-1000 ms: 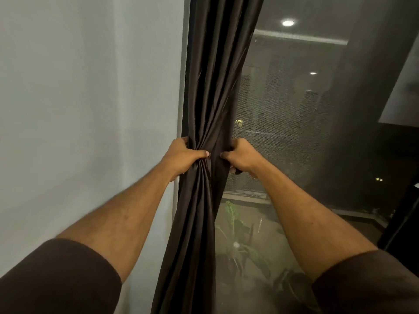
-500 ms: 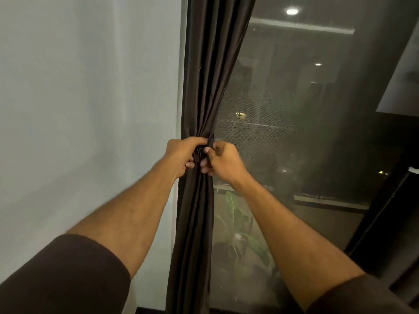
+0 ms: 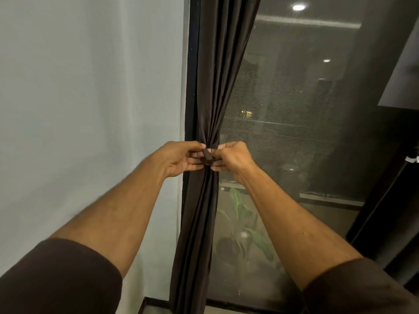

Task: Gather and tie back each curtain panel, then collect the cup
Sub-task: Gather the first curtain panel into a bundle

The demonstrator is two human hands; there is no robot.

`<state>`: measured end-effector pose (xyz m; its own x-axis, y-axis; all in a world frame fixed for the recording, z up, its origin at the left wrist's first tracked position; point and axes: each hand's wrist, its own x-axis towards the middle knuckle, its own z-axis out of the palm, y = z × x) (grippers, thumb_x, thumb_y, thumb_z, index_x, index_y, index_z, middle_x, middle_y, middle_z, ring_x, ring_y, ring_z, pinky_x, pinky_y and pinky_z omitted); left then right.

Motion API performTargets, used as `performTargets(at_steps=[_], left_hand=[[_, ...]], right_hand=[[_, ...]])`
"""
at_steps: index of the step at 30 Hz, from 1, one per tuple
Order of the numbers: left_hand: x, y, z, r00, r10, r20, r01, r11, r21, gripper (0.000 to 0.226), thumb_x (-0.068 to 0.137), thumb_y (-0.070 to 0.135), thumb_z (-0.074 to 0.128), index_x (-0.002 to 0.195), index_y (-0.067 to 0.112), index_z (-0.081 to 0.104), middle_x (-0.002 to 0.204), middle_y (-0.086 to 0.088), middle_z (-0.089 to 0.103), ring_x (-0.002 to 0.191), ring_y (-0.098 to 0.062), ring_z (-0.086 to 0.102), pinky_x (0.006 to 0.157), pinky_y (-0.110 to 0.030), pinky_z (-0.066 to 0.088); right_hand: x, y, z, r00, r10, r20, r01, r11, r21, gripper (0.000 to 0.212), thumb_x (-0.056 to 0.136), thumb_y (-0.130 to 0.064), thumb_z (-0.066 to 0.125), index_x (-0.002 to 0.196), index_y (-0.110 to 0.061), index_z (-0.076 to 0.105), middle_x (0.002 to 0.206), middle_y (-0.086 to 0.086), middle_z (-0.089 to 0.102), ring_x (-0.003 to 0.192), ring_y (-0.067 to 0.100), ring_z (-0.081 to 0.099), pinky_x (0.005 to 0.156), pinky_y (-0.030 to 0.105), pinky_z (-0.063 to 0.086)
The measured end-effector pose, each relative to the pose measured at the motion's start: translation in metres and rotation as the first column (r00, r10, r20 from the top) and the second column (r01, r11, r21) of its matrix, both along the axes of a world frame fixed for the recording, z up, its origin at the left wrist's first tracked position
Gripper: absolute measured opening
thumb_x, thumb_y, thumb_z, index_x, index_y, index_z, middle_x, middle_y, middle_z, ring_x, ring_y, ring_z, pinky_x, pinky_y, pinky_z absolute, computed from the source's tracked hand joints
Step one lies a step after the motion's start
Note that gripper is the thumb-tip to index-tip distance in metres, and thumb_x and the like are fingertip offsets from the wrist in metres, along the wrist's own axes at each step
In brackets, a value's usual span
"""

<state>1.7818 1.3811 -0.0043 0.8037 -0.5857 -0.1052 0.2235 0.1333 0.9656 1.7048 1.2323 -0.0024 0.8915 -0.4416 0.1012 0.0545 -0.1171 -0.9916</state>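
Hands, your left [image 3: 181, 158] and right [image 3: 231, 158], pinch a tie [image 3: 207, 160] around the gathered curtain [image 3: 210, 87] beside the wall [image 3: 90, 98].

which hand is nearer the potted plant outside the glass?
Right. The right hand sits at the gathered curtain, above and slightly left of the plant. The left hand is on the curtain's far side, by the wall.

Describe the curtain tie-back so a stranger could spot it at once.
Start at the dark window frame beside the pale wall, where the dark brown curtain panel hangs gathered. At its narrowest point, the left hand and right hand pinch the tie-back, a short band crossing the vertical folds.
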Motion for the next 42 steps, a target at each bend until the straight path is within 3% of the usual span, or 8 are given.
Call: performTargets(at_steps=[4,13,18,25,29,35,40,42], left_hand=[[-0.009,-0.002,0.002,1.0,-0.019,0.018,0.019,0.999,-0.028,0.027,0.09,0.008,0.076,0.114,-0.002,0.071,0.11,-0.02,0.075,0.106,-0.033,0.074,0.094,-0.051,0.059],[-0.025,-0.018,-0.003,0.911,0.253,0.327,-0.262,0.965,-0.017,0.015,0.087,0.009,0.08,0.096,-0.002,0.075,0.093,-0.018,0.077,0.082,-0.029,0.078,0.063,-0.03,0.063],[-0.025,-0.014,-0.004,0.846,0.23,0.481,-0.284,0.958,0.042,0.012,0.085,0.005,0.081,0.09,-0.005,0.076,0.084,-0.015,0.076,0.071,-0.023,0.078,0.058,-0.025,0.061],[-0.021,-0.002,-0.012,0.915,0.201,0.351,-0.209,0.978,-0.015,0.011,0.086,-0.005,0.076,0.095,0.0,0.071,0.083,-0.015,0.074,0.073,-0.024,0.077,0.065,-0.033,0.064],[-0.027,-0.008,-0.007,0.917,0.213,0.336,-0.246,0.967,0.059,0.014,0.097,-0.004,0.06,0.091,0.002,0.07,0.075,-0.011,0.07,0.06,-0.016,0.066,0.055,-0.026,0.056],[-0.042,-0.018,0.008,0.976,0.214,0.039,-0.212,0.976,-0.044,0.021,0.092,0.008,0.045,0.071,0.011,0.048,0.058,-0.004,0.037,0.047,-0.016,0.035,0.049,-0.029,0.034],[-0.043,-0.017,0.011,0.931,0.246,0.27,-0.273,0.959,0.069,0.013,0.092,0.014,0.06,0.083,0.004,0.062,0.051,-0.003,0.049,0.038,-0.012,0.039,0.046,-0.028,0.035],[-0.041,-0.017,0.012,0.918,0.262,0.299,-0.294,0.953,0.067,0.013,0.092,0.014,0.059,0.084,0.005,0.062,0.056,-0.005,0.047,0.042,-0.014,0.038,0.046,-0.027,0.035]], right_hand=[[-0.003,0.0,-0.006,1.0,-0.029,0.006,0.029,0.999,-0.024,0.007,0.098,-0.001,0.059,0.1,-0.005,0.065,0.099,0.014,0.077,0.087,0.025,0.076,0.066,0.037,0.065],[-0.014,-0.002,0.002,0.991,0.135,-0.005,-0.127,0.95,0.286,0.023,0.102,-0.024,0.061,0.101,-0.003,0.069,0.092,0.01,0.072,0.088,0.027,0.072,0.069,0.045,0.063],[-0.019,-0.006,0.008,0.982,0.175,-0.064,-0.173,0.984,0.041,0.01,0.096,-0.008,0.07,0.105,-0.004,0.07,0.09,0.012,0.075,0.084,0.022,0.076,0.076,0.043,0.065],[-0.031,0.0,0.003,0.995,0.093,-0.022,-0.095,0.989,-0.11,0.019,0.099,-0.007,0.065,0.115,0.003,0.065,0.089,0.013,0.076,0.077,0.019,0.071,0.071,0.035,0.058],[-0.032,0.007,-0.002,0.998,-0.006,0.057,0.02,0.972,-0.234,0.005,0.097,-0.008,0.069,0.092,-0.006,0.069,0.083,0.013,0.075,0.064,0.011,0.065,0.055,0.019,0.049],[-0.029,0.016,-0.011,0.999,-0.022,0.038,0.032,0.958,-0.287,0.006,0.088,-0.004,0.078,0.084,-0.005,0.074,0.088,0.013,0.073,0.085,0.019,0.067,0.081,0.033,0.056],[-0.032,0.019,-0.002,0.995,-0.091,0.036,0.096,0.973,-0.21,0.007,0.089,0.008,0.067,0.087,0.003,0.071,0.083,0.019,0.074,0.074,0.023,0.067,0.074,0.038,0.058],[-0.031,0.021,0.005,0.99,-0.113,0.081,0.124,0.981,-0.149,0.014,0.089,0.012,0.063,0.085,0.001,0.07,0.08,0.016,0.072,0.067,0.016,0.068,0.062,0.026,0.057]])
